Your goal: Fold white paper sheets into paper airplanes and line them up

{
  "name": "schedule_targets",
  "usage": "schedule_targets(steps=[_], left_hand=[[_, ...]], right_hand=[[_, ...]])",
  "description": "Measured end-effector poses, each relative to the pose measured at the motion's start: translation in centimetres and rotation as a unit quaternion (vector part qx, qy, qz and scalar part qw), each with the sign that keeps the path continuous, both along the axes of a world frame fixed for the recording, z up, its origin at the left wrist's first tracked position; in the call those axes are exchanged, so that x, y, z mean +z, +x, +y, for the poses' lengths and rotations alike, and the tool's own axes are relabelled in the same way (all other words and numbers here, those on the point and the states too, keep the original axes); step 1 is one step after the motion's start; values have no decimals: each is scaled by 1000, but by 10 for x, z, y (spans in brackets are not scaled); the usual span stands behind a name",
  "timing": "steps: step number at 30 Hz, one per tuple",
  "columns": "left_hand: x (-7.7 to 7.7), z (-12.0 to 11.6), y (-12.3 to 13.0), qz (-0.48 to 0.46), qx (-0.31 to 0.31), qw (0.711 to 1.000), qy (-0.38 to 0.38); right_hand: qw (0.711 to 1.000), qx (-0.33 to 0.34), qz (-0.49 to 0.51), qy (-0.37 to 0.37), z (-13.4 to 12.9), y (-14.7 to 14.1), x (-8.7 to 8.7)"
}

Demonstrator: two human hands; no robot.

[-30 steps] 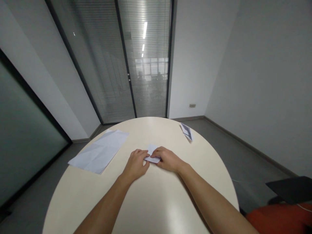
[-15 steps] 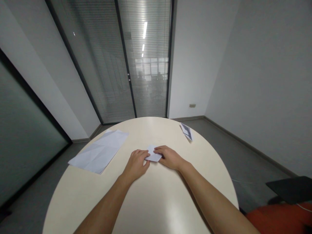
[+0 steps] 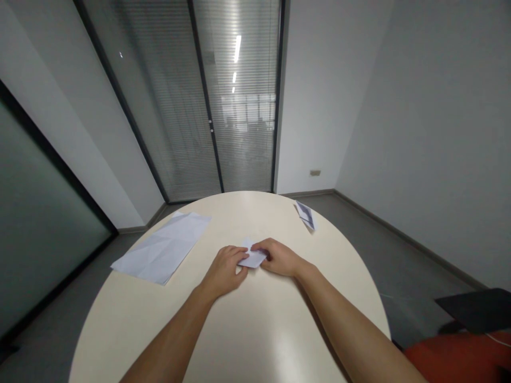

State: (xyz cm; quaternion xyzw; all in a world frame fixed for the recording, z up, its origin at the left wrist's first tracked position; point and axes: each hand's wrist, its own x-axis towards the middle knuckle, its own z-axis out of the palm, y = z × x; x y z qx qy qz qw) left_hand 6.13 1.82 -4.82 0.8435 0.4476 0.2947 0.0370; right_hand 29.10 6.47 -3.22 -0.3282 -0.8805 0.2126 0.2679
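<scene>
Paper (image 3: 254,259), small, white & folded, lies on round cream tbl (image 3: 239,330), L hand (image 3: 224,272) & R hand (image 3: 281,258) nearly closed on opp. sides, so best press lightly, evenly, edges lined up.

On a round, cream desk (image 3: 243,330), the left hand (image 3: 223,271) and right hand (image 3: 281,259) hold a small folded white paper (image 3: 253,260) from either side, fingers over its top. Creased white sheets (image 3: 163,250) lie toward the left edge; a folded paper piece (image 3: 306,215) sits near the far right edge. Behind stands a glass partition (image 3: 247,159) with blinds; something red (image 3: 451,359) shows at lower right.
</scene>
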Motion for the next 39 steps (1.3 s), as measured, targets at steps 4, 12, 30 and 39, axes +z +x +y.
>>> schedule_targets(steps=[4,12,30,39], left_hand=[[1,0,-2,0,1,1000,-8],[8,-3,-2,-20,99,993,-54],[-4,6,-3,-101,117,984,-91],[-6,7,-5,-56,83,994,-46]], right_hand=[[998,-20,16,-51,2,4,-3],[995,-52,11,-81,3,5,0],[998,-67,6,-16,11,3,-7],[998,-33,35,30,16,1,-18]])
